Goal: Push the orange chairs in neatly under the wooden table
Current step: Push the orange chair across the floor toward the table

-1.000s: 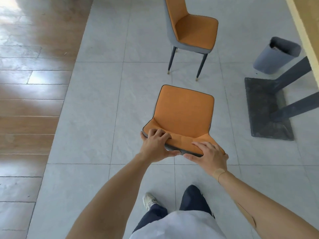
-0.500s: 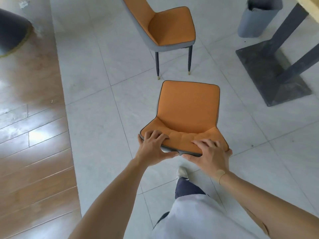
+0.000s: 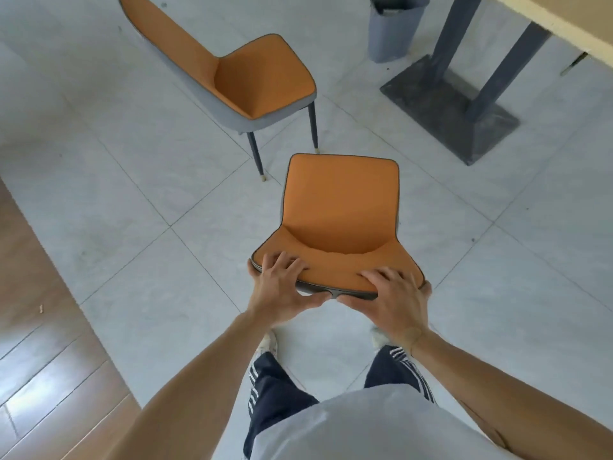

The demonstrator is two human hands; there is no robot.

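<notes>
The near orange chair (image 3: 338, 207) was gripped at its backrest top by both hands, left hand (image 3: 282, 290) and right hand (image 3: 391, 300), fingers curled closed. It stood well short of the wooden table (image 3: 564, 24). It would best be steered squarely, clear of the table's base (image 3: 447, 107).

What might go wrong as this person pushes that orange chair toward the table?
The held chair may bump the second chair standing close ahead. Nearer the table, its legs could catch the dark base or tip the grey bin. Both hands, left hand and right hand, hold only the backrest top, so it might swivel.
</notes>
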